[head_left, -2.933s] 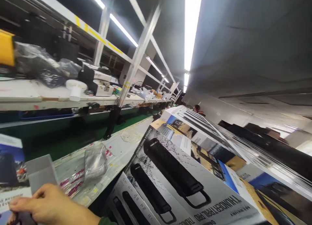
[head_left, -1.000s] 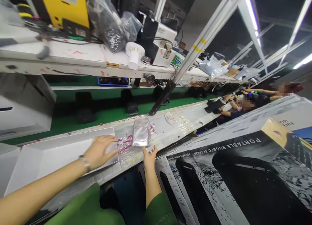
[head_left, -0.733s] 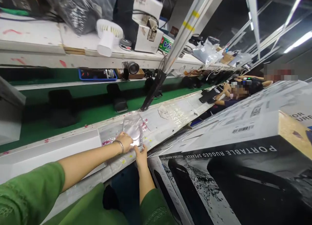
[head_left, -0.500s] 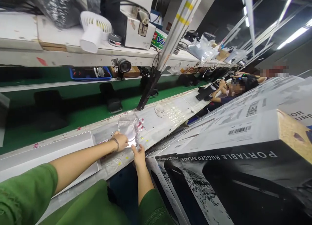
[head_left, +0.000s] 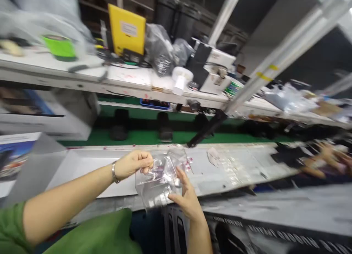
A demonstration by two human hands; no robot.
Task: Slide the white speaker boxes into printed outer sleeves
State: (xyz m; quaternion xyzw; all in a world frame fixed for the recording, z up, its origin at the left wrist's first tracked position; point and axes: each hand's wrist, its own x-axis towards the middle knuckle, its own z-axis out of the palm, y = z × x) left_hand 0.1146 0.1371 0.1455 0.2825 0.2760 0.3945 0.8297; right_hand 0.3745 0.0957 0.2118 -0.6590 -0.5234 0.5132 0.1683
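A clear plastic tray [head_left: 156, 188] hangs tilted over the front edge of the white workbench. My left hand [head_left: 134, 165], with a metal bracelet at the wrist, pinches the tray's upper left edge. At its right side my right hand [head_left: 187, 197] has thumb and fingers spread, close against the plastic. Behind the tray, another piece of clear plastic [head_left: 177, 153] lies on the bench. To the left is an open white box [head_left: 93, 166], partly behind my left forearm.
A shelf [head_left: 132, 77] above the bench bears a small white fan [head_left: 181, 77], bags and boxes. A slanted metal post [head_left: 247, 89] rises behind the bench. Printed speaker boxes [head_left: 264, 228] stand at lower right. Another person's hands [head_left: 327, 158] are at far right.
The view has swung left. My hands have lifted the clear tray off the bench; my left hand pinches its edge and my right hand has spread beside it.
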